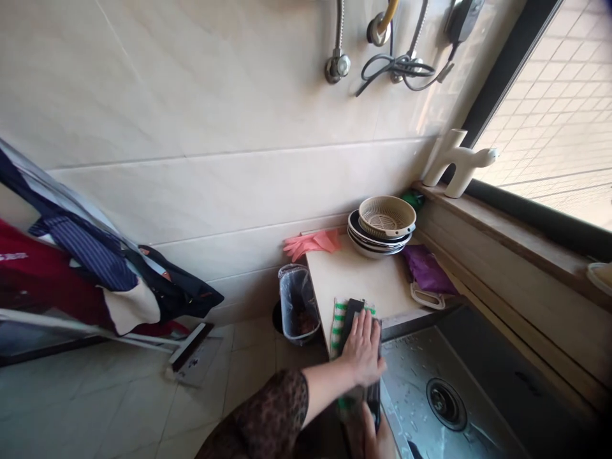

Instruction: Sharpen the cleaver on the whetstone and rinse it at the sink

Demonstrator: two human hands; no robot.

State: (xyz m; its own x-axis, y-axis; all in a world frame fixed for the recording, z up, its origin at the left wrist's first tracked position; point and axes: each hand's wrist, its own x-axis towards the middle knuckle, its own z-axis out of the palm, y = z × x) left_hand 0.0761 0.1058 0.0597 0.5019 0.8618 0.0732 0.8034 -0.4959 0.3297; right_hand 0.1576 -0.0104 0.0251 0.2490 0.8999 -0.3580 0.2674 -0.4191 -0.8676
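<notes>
One long dark tool [373, 396] is gripped at its near end by the right hand [377, 438], while the left hand [363, 350] is laid open and flat over it. A dark block [352, 312] is supported on a green-striped cloth [338, 322] along the edge of the table [358, 274], beside the steel sink [406, 370]. Farther back, stacked bowls [377, 251] are topped by a beige colander [386, 215].

The lone view looks forward and down from the wearer's head, facing the wall [215, 127]; the surface [354, 274] sits low in frame, the sink [406, 363] nearer, the window [564, 115] off right.
</notes>
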